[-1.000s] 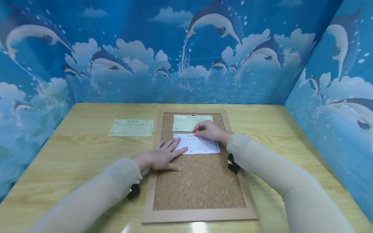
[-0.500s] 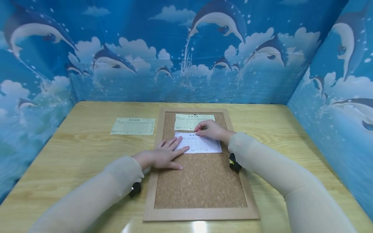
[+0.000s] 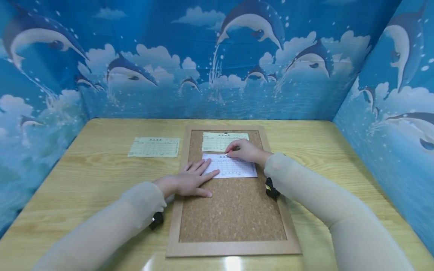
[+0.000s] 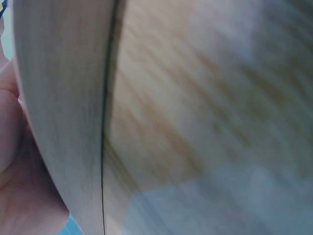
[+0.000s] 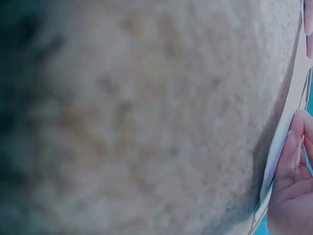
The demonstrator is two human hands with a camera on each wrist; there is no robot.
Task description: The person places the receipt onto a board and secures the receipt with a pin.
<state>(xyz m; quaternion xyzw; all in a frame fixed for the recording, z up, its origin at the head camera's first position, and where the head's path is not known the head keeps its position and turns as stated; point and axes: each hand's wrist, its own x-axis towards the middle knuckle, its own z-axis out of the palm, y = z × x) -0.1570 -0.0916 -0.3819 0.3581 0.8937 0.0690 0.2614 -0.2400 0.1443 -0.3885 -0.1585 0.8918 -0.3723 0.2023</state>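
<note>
A white printed form [image 3: 234, 170] lies on the framed cork board [image 3: 234, 214], below a pale green form [image 3: 213, 142] held at its top by a shiny pin [image 3: 226, 133]. My left hand [image 3: 190, 184] rests spread over the board's left frame, fingertips on the white form's left part. At that form's top edge my right hand [image 3: 247, 151] pinches a small silvery push pin [image 3: 226, 154] between thumb and index finger. In the right wrist view, the right hand [image 5: 293, 191] is beside the white paper [image 5: 279, 147]; the left wrist view has the board frame [image 4: 63, 98] beside the palm.
A second pale green form [image 3: 154, 147] lies on the wooden table [image 3: 95, 165], left of the board. Dolphin-printed curtains [image 3: 162, 101] enclose the back and sides. Black wrist devices [image 3: 272, 189] sit under both sleeves.
The head view shifts slightly. Both hands stay in place on the white form, with the right still pinching the push pin at its top edge.
</note>
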